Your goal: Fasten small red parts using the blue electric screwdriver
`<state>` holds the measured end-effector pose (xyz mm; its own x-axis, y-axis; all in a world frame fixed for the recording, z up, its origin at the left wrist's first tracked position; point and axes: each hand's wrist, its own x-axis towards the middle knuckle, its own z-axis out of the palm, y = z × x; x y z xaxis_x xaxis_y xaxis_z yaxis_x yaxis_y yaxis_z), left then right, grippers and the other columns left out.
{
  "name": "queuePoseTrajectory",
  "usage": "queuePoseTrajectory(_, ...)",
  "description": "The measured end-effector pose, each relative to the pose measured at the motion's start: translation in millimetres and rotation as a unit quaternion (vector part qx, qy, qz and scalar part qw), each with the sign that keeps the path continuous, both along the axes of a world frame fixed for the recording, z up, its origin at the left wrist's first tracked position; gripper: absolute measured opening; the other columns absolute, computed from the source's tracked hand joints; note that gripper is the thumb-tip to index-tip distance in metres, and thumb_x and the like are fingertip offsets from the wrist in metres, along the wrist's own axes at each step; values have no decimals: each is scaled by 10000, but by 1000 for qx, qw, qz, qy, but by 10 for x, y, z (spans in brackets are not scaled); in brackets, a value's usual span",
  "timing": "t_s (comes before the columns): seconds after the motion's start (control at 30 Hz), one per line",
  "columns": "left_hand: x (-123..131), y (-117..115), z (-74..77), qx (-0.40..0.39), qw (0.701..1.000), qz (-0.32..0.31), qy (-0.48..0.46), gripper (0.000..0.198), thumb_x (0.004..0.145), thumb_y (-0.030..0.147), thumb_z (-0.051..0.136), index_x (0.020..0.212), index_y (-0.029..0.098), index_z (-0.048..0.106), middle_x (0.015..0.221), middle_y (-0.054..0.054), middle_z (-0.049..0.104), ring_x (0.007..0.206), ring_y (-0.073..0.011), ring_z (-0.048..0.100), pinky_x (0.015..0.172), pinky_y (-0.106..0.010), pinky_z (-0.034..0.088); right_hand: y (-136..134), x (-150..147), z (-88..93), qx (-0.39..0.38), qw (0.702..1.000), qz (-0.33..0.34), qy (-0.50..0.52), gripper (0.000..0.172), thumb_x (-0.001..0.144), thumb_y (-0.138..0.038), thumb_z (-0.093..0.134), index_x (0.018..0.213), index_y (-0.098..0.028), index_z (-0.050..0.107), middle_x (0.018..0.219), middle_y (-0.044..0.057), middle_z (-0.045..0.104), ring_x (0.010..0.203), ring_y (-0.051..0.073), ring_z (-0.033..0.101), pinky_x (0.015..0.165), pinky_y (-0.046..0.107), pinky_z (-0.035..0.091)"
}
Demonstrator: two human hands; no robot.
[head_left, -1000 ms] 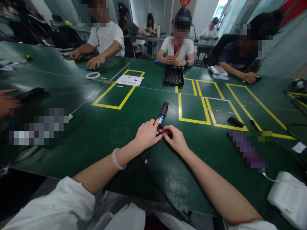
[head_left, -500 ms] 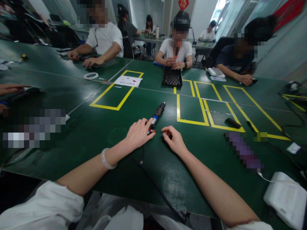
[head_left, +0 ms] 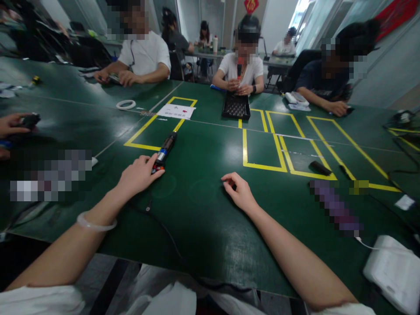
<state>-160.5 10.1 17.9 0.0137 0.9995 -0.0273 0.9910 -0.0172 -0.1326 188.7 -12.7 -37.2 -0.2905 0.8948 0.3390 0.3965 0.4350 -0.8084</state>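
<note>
On the green table lies a dark, slim electric screwdriver (head_left: 166,146) with a blue and silver band, its tip pointing away from me. My left hand (head_left: 138,174) has its fingers and thumb around the red-and-black near end, partly hiding it. A black cord (head_left: 169,236) runs from beneath that hand toward the table's front edge. My right hand (head_left: 239,189) rests on the table farther right, fingers loosely curled with a gap at the thumb and nothing in it.
Yellow tape outlines (head_left: 264,167) mark the table ahead. A paper sheet (head_left: 176,111), a tape roll (head_left: 125,105) and a co-worker's black tray (head_left: 236,106) lie farther off. To the right are a black piece (head_left: 320,168) and a white box (head_left: 393,271). Co-workers sit around the table.
My left hand has moved left with the electric screwdriver, and the cord has shifted with it. My right hand has stayed in place. The co-worker's hand at far left has lifted a dark object.
</note>
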Motion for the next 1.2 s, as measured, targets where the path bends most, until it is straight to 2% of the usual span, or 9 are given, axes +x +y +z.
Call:
queuePoseTrajectory(0.13, -378, 62, 18, -7, 999, 31, 8, 700, 932, 600, 303, 1478, 161, 286, 1319, -197, 450, 1101, -340, 511, 862, -423, 452, -3, -5, 15, -4, 1000, -1, 1, 148, 872, -176, 517, 981, -213, 609, 908, 40, 615, 778, 166, 591, 726, 300, 486)
queuePoseTrajectory(0.27, -518, 65, 59, -8, 999, 51, 12, 679, 937, 574, 348, 1462, 148, 291, 1325, -186, 455, 1093, -316, 501, 879, -408, 441, -7, -12, 33, -6, 1000, -2, 4, 148, 869, -175, 515, 981, -212, 606, 904, 41, 614, 776, 167, 587, 724, 301, 484)
queuePoseTrajectory(0.43, -397, -35, 87, 78, 995, 15, 61, 491, 917, 493, 462, 1251, 135, 473, 1274, -133, 494, 1064, -266, 503, 867, -340, 436, -5, -15, 35, -10, 1000, -1, 4, 148, 866, -172, 516, 982, -203, 603, 901, 39, 611, 754, 159, 580, 718, 294, 477)
queuePoseTrajectory(0.57, -305, -70, 141, 72, 995, 11, 72, 398, 934, 473, 403, 1086, 136, 551, 1179, -117, 554, 954, -254, 544, 771, -333, 455, -1, -11, 23, -11, 1000, 0, 0, 158, 867, -170, 520, 995, -208, 605, 909, 36, 614, 754, 158, 580, 721, 292, 475)
queuePoseTrajectory(0.67, -202, -49, 242, 91, 995, 25, 22, 406, 958, 448, 338, 1074, 137, 573, 1155, -117, 588, 958, -263, 564, 773, -355, 463, 2, -10, 6, -10, 1000, 2, -3, 167, 868, -166, 524, 1007, -205, 608, 933, 41, 620, 762, 158, 584, 722, 292, 472)
queuePoseTrajectory(0.77, 68, -3, 337, 115, 987, -9, -114, 390, 956, 427, 361, 1140, 155, 571, 1133, -102, 632, 980, -249, 588, 838, -362, 463, 5, -11, -1, -9, 1000, 4, -4, 171, 869, -168, 527, 1014, -200, 612, 935, 42, 623, 758, 156, 585, 718, 292, 468)
queuePoseTrajectory(0.93, 857, 105, 256, -4, 890, -174, -421, 407, 941, 438, 400, 1158, 163, 609, 1034, -72, 675, 924, -187, 623, 866, -311, 471, 10, -7, -8, -24, 1000, 14, 15, 159, 873, -188, 524, 1014, -193, 598, 941, 48, 648, 746, 152, 591, 716, 294, 477)
queuePoseTrajectory(1.07, 1378, 158, 18, -142, 815, -235, -511, 440, 942, 397, 409, 1265, 147, 572, 939, -54, 655, 818, -149, 606, 790, -284, 475, 19, -3, -45, -43, 997, 34, 62, 245, 876, -223, 557, 1120, -202, 542, 943, 44, 664, 742, 146, 602, 700, 289, 485)
queuePoseTrajectory(1.2, 1572, 136, -130, -223, 757, -248, -563, 477, 923, 392, 469, 1325, 140, 508, 1022, -69, 635, 817, -139, 587, 759, -272, 471, 15, -11, -42, -67, 991, 67, 99, 293, 883, -283, 594, 1158, -212, 522, 928, 36, 675, 728, 141, 609, 688, 283, 491)
